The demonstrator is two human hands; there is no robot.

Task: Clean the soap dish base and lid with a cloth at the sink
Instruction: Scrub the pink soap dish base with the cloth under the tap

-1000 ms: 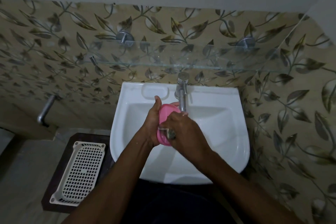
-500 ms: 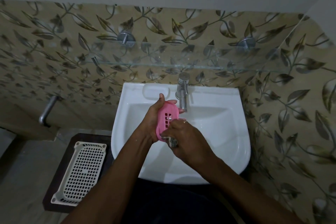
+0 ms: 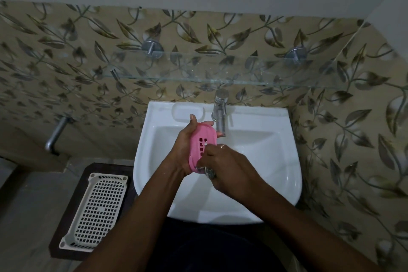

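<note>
Over the white sink (image 3: 276,161), my left hand (image 3: 184,152) grips a pink oval soap dish piece (image 3: 199,143) with small drain holes, tilted on its edge just left of the tap spout. My right hand (image 3: 227,165) is closed on a small grey cloth (image 3: 208,172) and presses it against the lower end of the pink piece. Only a scrap of the cloth shows under my fingers. I cannot tell whether the pink piece is the base or the lid, and no second pink part is in view.
A chrome tap (image 3: 219,112) stands at the sink's back edge, beside a moulded soap recess (image 3: 187,111). A glass shelf (image 3: 220,77) runs above the sink. A white perforated plastic tray (image 3: 97,210) lies on a dark stool at lower left. A metal pipe (image 3: 55,134) juts from the left wall.
My right hand with the cloth slid down from the middle of the pink piece to its lower end, uncovering the drain holes. My left hand keeps its grip.
</note>
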